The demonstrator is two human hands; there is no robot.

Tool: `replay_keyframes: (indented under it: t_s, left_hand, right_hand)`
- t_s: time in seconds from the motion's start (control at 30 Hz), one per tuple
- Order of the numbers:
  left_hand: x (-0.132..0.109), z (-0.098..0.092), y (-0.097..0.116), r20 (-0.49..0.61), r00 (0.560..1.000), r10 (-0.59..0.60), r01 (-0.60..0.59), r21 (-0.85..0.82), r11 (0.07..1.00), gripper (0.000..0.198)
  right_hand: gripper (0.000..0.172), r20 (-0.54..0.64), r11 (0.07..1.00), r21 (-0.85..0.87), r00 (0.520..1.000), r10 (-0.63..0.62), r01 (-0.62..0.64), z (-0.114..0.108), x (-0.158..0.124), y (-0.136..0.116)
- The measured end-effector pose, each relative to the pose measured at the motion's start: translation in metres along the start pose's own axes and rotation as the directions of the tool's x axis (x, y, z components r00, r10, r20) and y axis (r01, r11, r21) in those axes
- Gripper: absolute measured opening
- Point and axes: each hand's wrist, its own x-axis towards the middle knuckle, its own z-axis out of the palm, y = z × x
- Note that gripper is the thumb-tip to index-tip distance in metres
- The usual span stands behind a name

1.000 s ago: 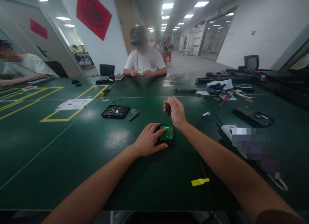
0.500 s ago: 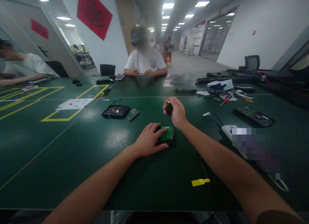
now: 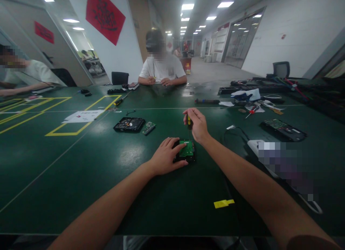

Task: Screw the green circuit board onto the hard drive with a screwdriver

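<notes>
A hard drive (image 3: pixel 191 158) with a green circuit board (image 3: pixel 189 149) facing up lies on the table before me. My left hand (image 3: pixel 168 154) holds it from the left, thumb along the near edge, other fingers over the board and far edge. My right hand (image 3: pixel 198 124) is closed around the black-and-yellow handle of a screwdriver (image 3: pixel 189 123), held upright. Its thin shaft points down to the drive's far right corner; whether the tip sits in a screw is too small to tell.
Left of the drive lie another black hard drive (image 3: pixel 129 124) and a loose circuit board (image 3: pixel 149 128). To the right are a third drive (image 3: pixel 283 129), a white power strip (image 3: pixel 256 149) and a red screwdriver (image 3: pixel 252 111). A person (image 3: pixel 163 68) sits opposite.
The screwdriver handle has turned in my right hand, showing more yellow, and the fingers have shifted and loosened slightly. My left hand and the hard drive have stayed put.
</notes>
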Motion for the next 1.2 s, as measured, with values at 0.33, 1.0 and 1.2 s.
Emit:
replay_keyframes:
  t_s: [0.33, 1.0, 1.2]
  left_hand:
    - [0.0002, -0.0022, 0.0014, 0.000, 1.000, -0.006, 0.006, -0.011, 1.000, 0.075]
    - [-0.0007, -0.0018, 0.0007, -0.001, 1.000, -0.007, 0.007, -0.016, 1.000, 0.075]
    - [0.0000, -0.0034, 0.0023, -0.003, 1.000, -0.006, 0.006, -0.024, 1.000, 0.074]
  right_hand:
    - [0.043, -0.005, 0.993, 0.119, 1.000, 0.016, -0.015, 0.0054, 0.0002, 0.0034]
    - [0.038, 0.059, 0.999, 0.047, 0.998, 0.024, -0.027, 0.0041, -0.0019, -0.0029]
    - [0.041, 0.034, 0.999, 0.044, 0.999, 0.025, -0.026, 0.0064, -0.0033, -0.0024]
